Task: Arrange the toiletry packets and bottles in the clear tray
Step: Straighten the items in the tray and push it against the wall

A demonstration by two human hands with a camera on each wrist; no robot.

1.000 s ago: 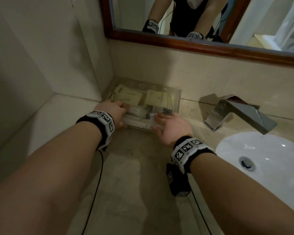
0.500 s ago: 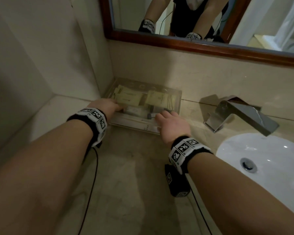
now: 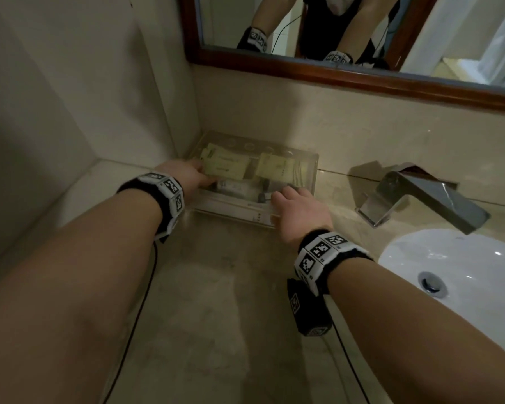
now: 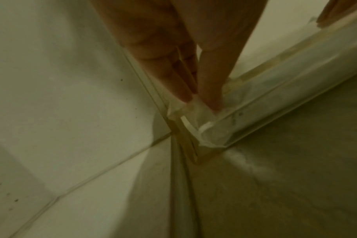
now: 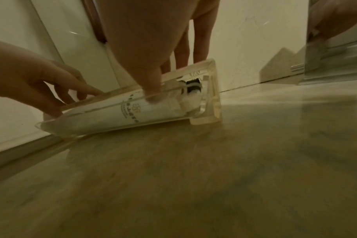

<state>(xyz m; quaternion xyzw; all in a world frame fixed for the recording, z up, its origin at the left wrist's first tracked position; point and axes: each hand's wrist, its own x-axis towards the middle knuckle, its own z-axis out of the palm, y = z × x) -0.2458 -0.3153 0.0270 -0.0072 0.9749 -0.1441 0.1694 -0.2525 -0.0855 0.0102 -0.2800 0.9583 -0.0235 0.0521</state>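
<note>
The clear tray sits in the back left corner of the counter. In it lie two yellow packets, a small bottle with a black cap, and a long white packet along the front wall. My left hand is at the tray's left end, and its straight fingers and thumb touch a white packet in the corner. My right hand lies over the front right part, fingers reaching inside. Its thumb presses on the tray's front wall above the white packet.
A steel faucet and a white basin lie to the right of the tray. Walls close in the tray at the back and left, under a wood-framed mirror. Bare counter stretches in front.
Both hands have reached farther toward the back wall. The left hand went from the tray's front left corner to its left end by the yellow packet.
</note>
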